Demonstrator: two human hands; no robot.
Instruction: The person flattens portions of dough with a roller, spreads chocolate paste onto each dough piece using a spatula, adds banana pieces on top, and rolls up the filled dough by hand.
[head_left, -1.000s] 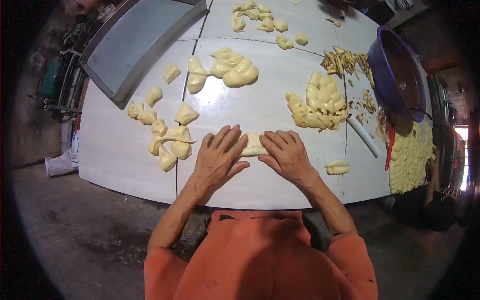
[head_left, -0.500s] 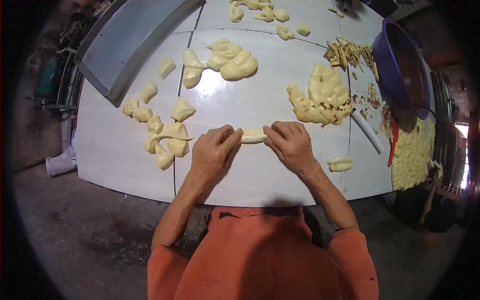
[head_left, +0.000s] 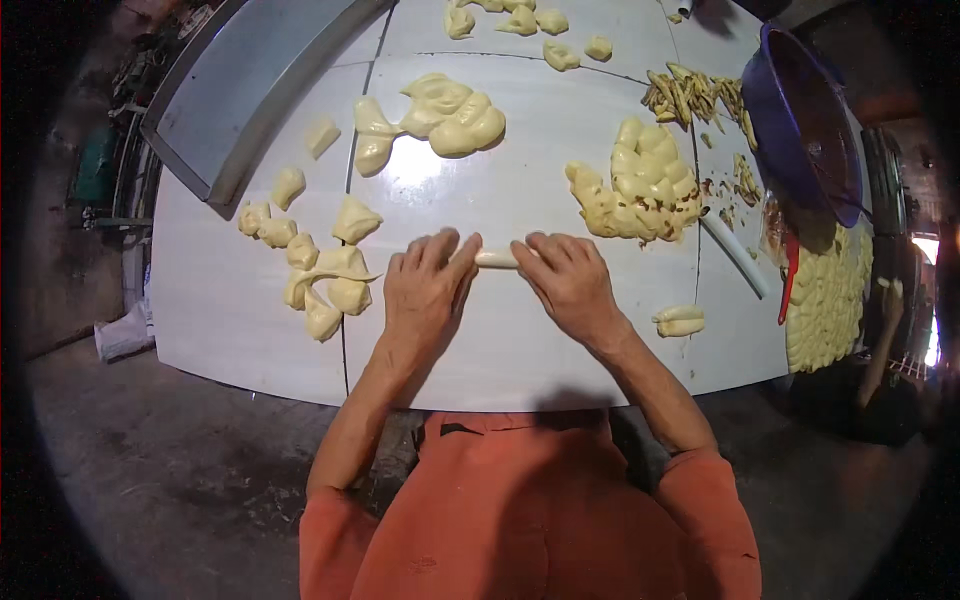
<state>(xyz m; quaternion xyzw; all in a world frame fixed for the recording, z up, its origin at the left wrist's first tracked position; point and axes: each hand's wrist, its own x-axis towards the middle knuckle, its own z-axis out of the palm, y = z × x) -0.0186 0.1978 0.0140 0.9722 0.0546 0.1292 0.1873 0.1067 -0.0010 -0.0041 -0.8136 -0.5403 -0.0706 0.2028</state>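
A short pale dough roll [head_left: 496, 258] lies crosswise on the white tabletop in front of me. My left hand [head_left: 432, 285] presses its left end, thumb and fingers drawn together. At the other end, my right hand [head_left: 565, 280] has its thumb and curved fingers on the roll. My fingers hide both tips of it. Left of my left hand are several loose dough pieces [head_left: 355, 218], some stuck together. Two finished-looking dough rolls [head_left: 680, 321] lie side by side to the right of my right hand.
Beyond my hands sit a smooth dough lump [head_left: 468, 122] and a brown-spotted dough slab [head_left: 640, 190]. A metal tray [head_left: 235, 90] stands far left. To the right are yellow-brown strips [head_left: 690, 92], a purple basin [head_left: 790, 120], a white rod [head_left: 733, 255], a red tool [head_left: 790, 275] and another person's arm [head_left: 888, 325].
The roll looks thinner, and my hands have shifted slightly away from me with it. My fingers have moved forward over its ends. The other person's arm at the right has risen.
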